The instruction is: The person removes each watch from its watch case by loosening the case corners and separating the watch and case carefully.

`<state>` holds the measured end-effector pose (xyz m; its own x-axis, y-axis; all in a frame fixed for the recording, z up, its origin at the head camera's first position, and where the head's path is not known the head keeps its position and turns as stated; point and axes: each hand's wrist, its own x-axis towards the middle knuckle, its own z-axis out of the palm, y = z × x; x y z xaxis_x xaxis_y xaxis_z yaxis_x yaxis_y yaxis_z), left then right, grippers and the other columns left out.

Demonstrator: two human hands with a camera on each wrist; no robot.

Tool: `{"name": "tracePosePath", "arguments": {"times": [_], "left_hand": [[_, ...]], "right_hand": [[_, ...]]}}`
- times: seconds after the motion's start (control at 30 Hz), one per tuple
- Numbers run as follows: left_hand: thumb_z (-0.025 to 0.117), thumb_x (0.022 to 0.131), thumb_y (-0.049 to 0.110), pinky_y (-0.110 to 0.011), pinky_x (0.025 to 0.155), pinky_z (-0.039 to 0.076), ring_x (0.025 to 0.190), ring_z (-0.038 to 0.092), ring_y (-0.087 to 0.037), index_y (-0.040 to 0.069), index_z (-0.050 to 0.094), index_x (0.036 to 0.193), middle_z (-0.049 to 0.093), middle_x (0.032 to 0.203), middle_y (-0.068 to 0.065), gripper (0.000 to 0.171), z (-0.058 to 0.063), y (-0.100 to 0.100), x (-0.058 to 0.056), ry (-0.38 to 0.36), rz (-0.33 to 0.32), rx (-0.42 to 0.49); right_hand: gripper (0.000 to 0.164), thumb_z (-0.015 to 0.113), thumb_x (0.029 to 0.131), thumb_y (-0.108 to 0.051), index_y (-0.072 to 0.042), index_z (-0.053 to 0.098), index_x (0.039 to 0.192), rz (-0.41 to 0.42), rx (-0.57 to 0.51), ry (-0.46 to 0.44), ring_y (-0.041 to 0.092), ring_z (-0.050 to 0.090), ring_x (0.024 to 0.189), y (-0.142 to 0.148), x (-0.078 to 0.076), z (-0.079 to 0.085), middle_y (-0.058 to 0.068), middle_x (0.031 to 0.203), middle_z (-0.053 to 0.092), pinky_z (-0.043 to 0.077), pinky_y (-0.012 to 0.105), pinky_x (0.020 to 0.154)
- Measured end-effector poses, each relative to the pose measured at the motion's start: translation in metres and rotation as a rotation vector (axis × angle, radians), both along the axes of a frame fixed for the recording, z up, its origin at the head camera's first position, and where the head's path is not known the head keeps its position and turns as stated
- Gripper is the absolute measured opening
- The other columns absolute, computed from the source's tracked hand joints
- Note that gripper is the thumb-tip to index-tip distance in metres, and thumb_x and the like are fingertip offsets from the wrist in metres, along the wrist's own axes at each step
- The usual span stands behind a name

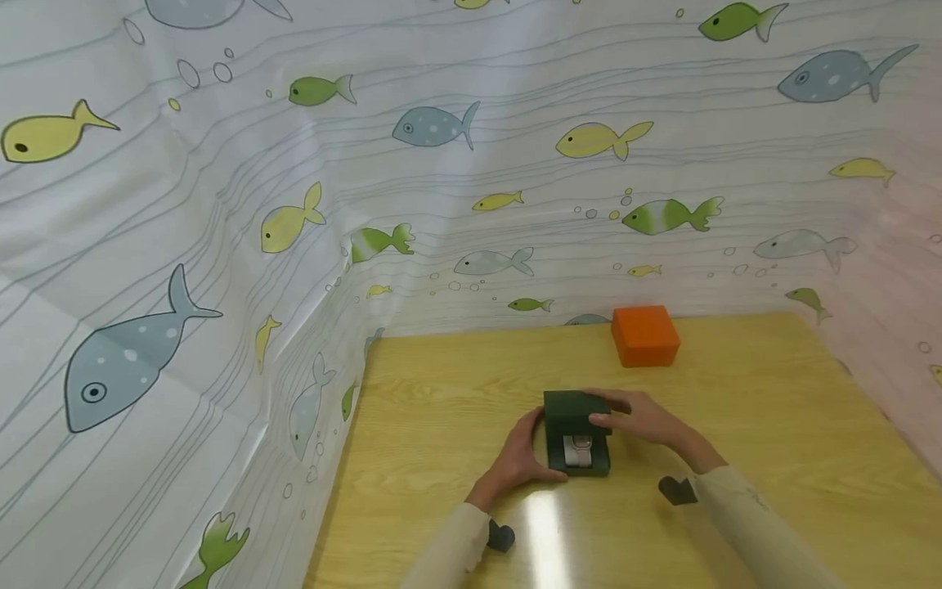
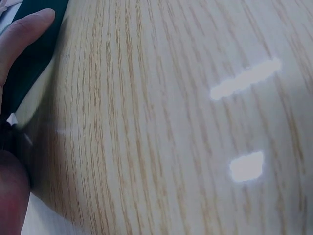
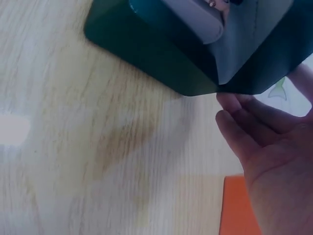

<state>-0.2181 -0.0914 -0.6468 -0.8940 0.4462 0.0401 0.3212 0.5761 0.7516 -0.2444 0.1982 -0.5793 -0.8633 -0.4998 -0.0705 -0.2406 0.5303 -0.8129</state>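
Observation:
A dark green watch box (image 1: 599,466) sits on the wooden table, its lid (image 1: 567,415) partly raised. Inside, a watch (image 1: 581,442) with a pinkish case lies around a pale cushion (image 3: 198,19). My left hand (image 1: 518,458) grips the box from its left side, thumb at the front edge and fingers along the side. At the right edge of the lid, my right hand (image 1: 648,419) pinches it, thumb in front and fingers behind. The right wrist view has those fingertips at the green edge; the left wrist view catches only part of the left hand (image 2: 22,36).
An orange box (image 1: 645,335) stands at the back of the table (image 1: 456,368), right of the green one. Behind and to the left hangs a fish-patterned white sheet (image 1: 412,188). Bright light reflects off the tabletop in front of the box.

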Motion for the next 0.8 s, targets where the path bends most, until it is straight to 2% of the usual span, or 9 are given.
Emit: {"name": "tracePosePath", "arguments": {"times": [0.23,0.4,0.53,0.7,0.8], "left_hand": [[0.098,0.064,0.039,-0.048,0.121,0.039,0.148,0.044,-0.029,0.01,0.03,0.16,0.043,0.161,-0.01,0.121,0.0,-0.001,-0.002,-0.006,0.001,0.008],[0.099,0.063,0.039,-0.045,0.122,0.038,0.148,0.044,-0.028,0.011,0.031,0.16,0.044,0.161,-0.01,0.121,0.0,-0.001,-0.001,0.005,0.006,0.003],[0.098,0.064,0.039,-0.046,0.121,0.039,0.148,0.044,-0.03,0.009,0.03,0.16,0.043,0.161,-0.012,0.122,0.001,0.0,-0.001,0.01,0.002,-0.009],[0.098,0.065,0.04,-0.047,0.123,0.037,0.151,0.041,-0.03,0.01,0.027,0.162,0.04,0.163,-0.012,0.123,0.001,0.001,-0.001,-0.019,-0.002,-0.019],[0.098,0.065,0.04,-0.047,0.123,0.036,0.151,0.04,-0.029,0.01,0.027,0.162,0.039,0.164,-0.012,0.124,0.001,0.001,-0.001,-0.023,0.003,-0.028]], "right_hand": [[0.053,0.052,0.106,-0.043,-0.017,0.051,0.153,-0.051,-0.012,0.005,0.044,0.056,0.136,-0.007,-0.005,0.001,0.017,0.154,0.054,0.051,0.058,0.104],[0.054,0.044,0.109,-0.046,-0.015,0.05,0.153,-0.099,-0.009,0.009,0.044,0.053,0.139,-0.012,-0.005,0.002,0.018,0.155,0.052,0.043,0.064,0.111],[0.063,0.036,0.11,-0.049,-0.007,0.04,0.157,-0.139,-0.021,-0.051,0.044,0.054,0.139,-0.014,-0.005,0.002,0.023,0.157,0.048,0.04,0.062,0.115],[0.075,0.029,0.111,-0.05,0.007,0.022,0.16,-0.173,-0.054,-0.111,0.043,0.063,0.129,-0.013,-0.007,0.003,0.033,0.154,0.045,0.043,0.059,0.113],[0.074,0.028,0.111,-0.051,0.004,0.024,0.16,-0.179,-0.058,-0.12,0.042,0.064,0.127,-0.013,-0.007,0.003,0.033,0.154,0.046,0.042,0.059,0.114]]}}
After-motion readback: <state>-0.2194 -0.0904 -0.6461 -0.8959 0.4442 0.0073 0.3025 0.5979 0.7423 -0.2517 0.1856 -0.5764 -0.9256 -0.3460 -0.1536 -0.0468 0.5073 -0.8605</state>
